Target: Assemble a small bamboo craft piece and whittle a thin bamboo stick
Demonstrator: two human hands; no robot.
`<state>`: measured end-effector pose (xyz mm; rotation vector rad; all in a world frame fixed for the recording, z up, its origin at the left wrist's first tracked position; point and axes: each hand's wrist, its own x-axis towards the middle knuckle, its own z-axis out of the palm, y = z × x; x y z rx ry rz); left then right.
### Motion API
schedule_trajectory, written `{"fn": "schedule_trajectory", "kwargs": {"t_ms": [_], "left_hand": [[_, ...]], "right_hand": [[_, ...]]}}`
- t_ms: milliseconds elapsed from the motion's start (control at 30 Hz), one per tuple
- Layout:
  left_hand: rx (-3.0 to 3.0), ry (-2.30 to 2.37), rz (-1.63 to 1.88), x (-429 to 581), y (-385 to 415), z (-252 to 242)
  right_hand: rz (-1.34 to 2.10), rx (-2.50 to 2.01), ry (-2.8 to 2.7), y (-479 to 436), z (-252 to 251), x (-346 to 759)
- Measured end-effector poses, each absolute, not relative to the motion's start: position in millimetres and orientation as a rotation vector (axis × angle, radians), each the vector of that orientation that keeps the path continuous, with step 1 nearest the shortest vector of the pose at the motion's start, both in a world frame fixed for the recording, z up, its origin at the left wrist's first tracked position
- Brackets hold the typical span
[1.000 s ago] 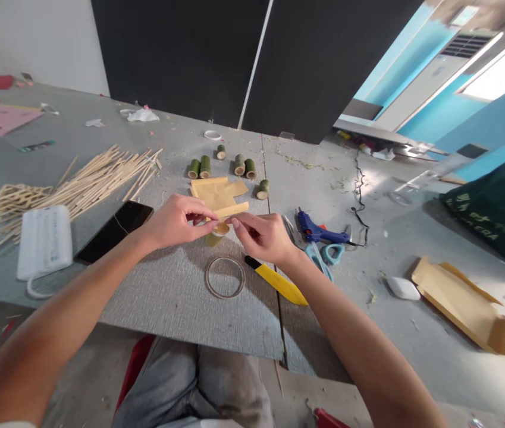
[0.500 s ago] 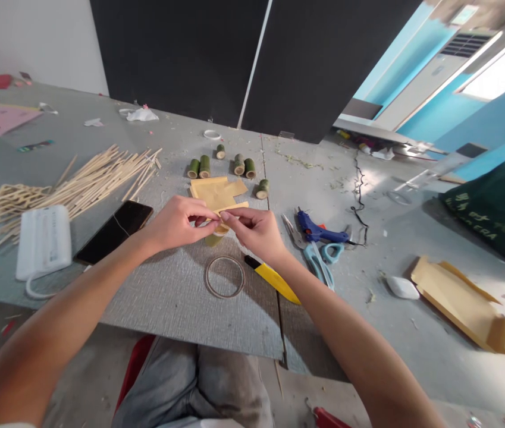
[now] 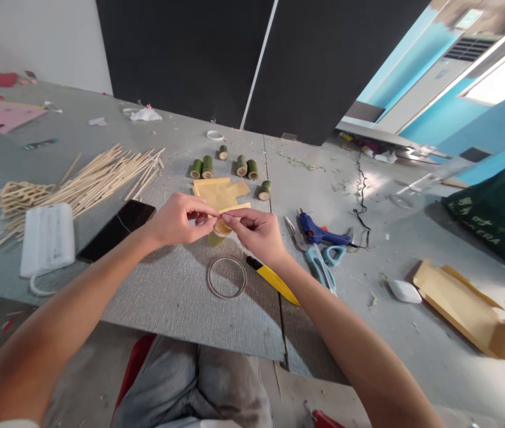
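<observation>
The left hand (image 3: 185, 220) and right hand (image 3: 259, 233) are pinching, fingertips meeting; anything between them is too small to tell. The green cup-like piece (image 3: 215, 240) is sitting just beneath, at six o'clock. Farther that way, the ring (image 3: 227, 296) is lying, table (image 3: 167, 306) surface stretching to the near edge; the glue gun (image 3: 319, 233) is resting at three.

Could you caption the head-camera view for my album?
Left hand and right hand, curled close together near brown paper, between a heap of thin sticks and a blue glue gun.
</observation>
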<state>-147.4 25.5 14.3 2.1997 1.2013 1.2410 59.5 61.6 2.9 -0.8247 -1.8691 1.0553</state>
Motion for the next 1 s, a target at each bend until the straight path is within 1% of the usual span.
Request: {"fn": "schedule_trajectory", "kwargs": {"t_ms": [133,300,500,767,900,1000], "left_hand": [[2.077,1.212,1.257,-146.8,27.0,10.6],[2.049,1.215,1.199,-146.8,25.8,10.4],[2.121,1.240,1.063,-150.6,26.9,14.2],[2.215,1.256,1.032,-149.2,30.4,6.7],[2.207,1.258,1.043,-148.4,29.8,6.5],[2.209,1.250,1.050,-148.6,30.1,6.1]], "right_hand": [[0.985,-0.829,-1.904,63.3,3.9,61.8],[0.809,-0.802,-1.996,64.8,4.2,66.2],[0.666,-0.786,-2.076,67.8,2.0,71.2],[0.530,-0.760,-2.111,72.6,1.1,75.2],[0.515,-0.759,-2.099,69.0,-0.7,72.8],[0.612,-0.787,-2.083,65.9,2.0,70.6]]}}
